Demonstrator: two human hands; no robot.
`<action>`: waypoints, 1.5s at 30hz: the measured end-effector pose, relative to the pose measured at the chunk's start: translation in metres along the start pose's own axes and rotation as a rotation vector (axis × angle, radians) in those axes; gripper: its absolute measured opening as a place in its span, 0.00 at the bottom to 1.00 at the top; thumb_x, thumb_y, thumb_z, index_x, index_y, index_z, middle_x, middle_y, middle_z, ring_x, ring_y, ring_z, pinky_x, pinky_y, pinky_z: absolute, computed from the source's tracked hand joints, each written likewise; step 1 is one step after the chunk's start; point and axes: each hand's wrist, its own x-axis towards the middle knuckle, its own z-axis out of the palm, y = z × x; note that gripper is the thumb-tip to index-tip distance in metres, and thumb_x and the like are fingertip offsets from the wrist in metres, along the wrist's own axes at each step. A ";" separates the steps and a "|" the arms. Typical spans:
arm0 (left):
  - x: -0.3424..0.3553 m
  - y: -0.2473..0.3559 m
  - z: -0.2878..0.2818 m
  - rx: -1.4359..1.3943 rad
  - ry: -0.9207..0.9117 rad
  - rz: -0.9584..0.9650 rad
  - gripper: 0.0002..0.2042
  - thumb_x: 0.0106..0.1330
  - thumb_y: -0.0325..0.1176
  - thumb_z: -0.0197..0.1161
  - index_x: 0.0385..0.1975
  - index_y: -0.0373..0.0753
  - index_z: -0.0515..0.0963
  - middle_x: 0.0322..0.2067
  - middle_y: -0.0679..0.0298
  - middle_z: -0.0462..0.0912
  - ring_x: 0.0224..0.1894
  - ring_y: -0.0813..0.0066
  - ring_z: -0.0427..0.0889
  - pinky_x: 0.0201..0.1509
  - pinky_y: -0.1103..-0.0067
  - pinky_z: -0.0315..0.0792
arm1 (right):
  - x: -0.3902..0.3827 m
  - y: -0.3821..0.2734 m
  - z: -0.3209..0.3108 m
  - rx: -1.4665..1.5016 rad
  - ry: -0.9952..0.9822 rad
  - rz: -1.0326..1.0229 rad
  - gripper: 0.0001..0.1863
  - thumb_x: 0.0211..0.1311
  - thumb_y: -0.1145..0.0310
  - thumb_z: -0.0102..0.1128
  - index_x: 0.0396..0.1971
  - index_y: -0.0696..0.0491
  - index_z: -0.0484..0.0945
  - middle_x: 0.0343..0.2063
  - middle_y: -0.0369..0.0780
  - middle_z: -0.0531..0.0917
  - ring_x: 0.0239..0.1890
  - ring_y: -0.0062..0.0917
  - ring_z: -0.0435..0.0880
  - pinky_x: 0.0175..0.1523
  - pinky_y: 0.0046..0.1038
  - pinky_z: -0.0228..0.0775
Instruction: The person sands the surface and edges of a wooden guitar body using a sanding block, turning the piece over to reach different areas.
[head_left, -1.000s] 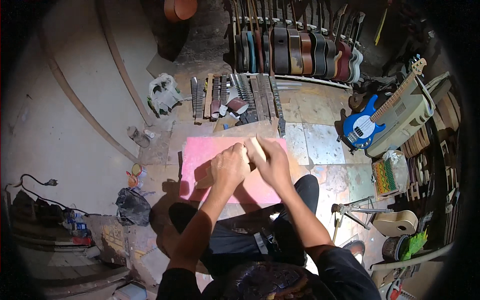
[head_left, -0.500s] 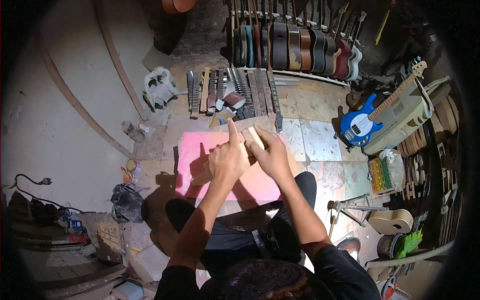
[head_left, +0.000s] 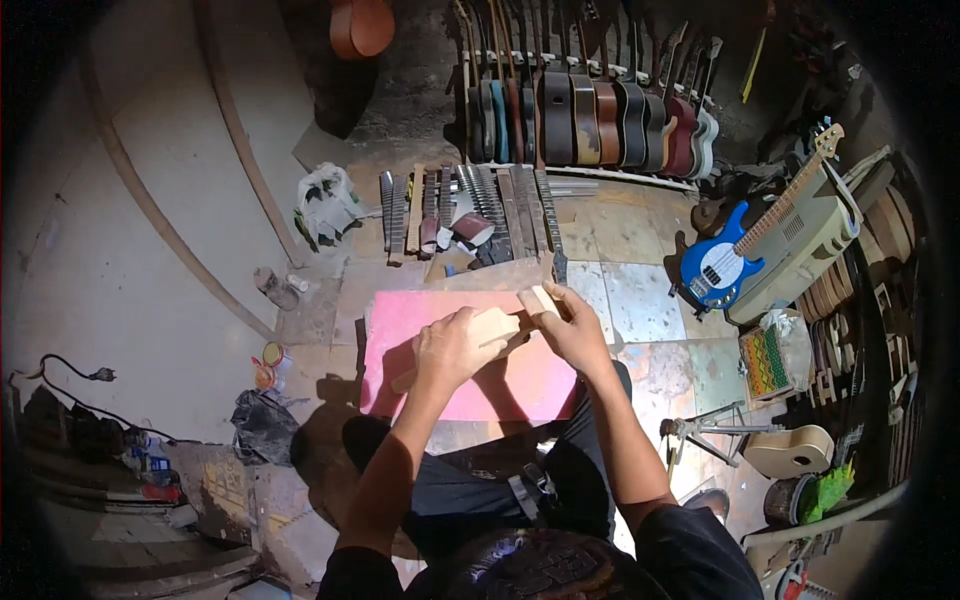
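Above a pink board [head_left: 400, 310] in front of my lap, my left hand [head_left: 447, 348] is wrapped round a long piece of pale wood [head_left: 492, 326]. Its wider, angular end sticks out past my fingers, and a narrower part [head_left: 403, 381] shows at the lower left; my hand covers the middle. In the fingers of my right hand [head_left: 575, 335] is a small pale block [head_left: 537, 300], held just beyond the wood's wider end. Whether the block touches the wood, I cannot tell.
Several guitar necks and fretboards [head_left: 520, 210] lie beyond the board, with sandpaper [head_left: 473, 229] among them. A rack of guitars [head_left: 600, 125] stands at the back. To the right are a blue bass guitar [head_left: 722, 262] and a metal stand [head_left: 710, 428]; a black bag [head_left: 265, 425] lies left.
My left index finger, stretched out before, has folded down onto the wood. My right hand has moved right with the block, widening the gap between the hands. The whole view has shifted slightly.
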 end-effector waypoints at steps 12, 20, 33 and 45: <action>0.003 0.011 0.020 0.014 0.159 -0.066 0.18 0.56 0.45 0.71 0.44 0.45 0.84 0.32 0.50 0.88 0.35 0.44 0.89 0.40 0.56 0.81 | -0.004 -0.019 0.023 -0.277 -0.016 -0.105 0.24 0.60 0.63 0.73 0.57 0.53 0.85 0.49 0.53 0.85 0.51 0.42 0.84 0.57 0.38 0.74; -0.002 0.003 0.029 0.022 0.172 -0.043 0.15 0.57 0.40 0.70 0.44 0.46 0.83 0.30 0.51 0.88 0.32 0.45 0.88 0.35 0.56 0.80 | -0.008 -0.027 0.038 -0.365 0.016 -0.288 0.20 0.64 0.70 0.68 0.55 0.60 0.83 0.34 0.45 0.88 0.32 0.34 0.87 0.40 0.33 0.79; -0.009 0.006 0.029 -0.066 0.251 0.017 0.15 0.59 0.43 0.69 0.44 0.46 0.84 0.31 0.54 0.88 0.34 0.46 0.88 0.39 0.55 0.81 | -0.011 -0.028 0.030 -0.436 0.070 -0.423 0.20 0.60 0.71 0.68 0.53 0.58 0.83 0.35 0.49 0.87 0.39 0.38 0.87 0.47 0.37 0.78; -0.011 -0.007 0.047 0.061 0.430 0.129 0.19 0.52 0.50 0.76 0.39 0.46 0.86 0.29 0.55 0.89 0.33 0.49 0.89 0.38 0.57 0.81 | -0.028 -0.022 0.034 -0.551 0.198 -0.649 0.23 0.59 0.67 0.70 0.54 0.60 0.82 0.36 0.51 0.86 0.41 0.45 0.84 0.48 0.41 0.75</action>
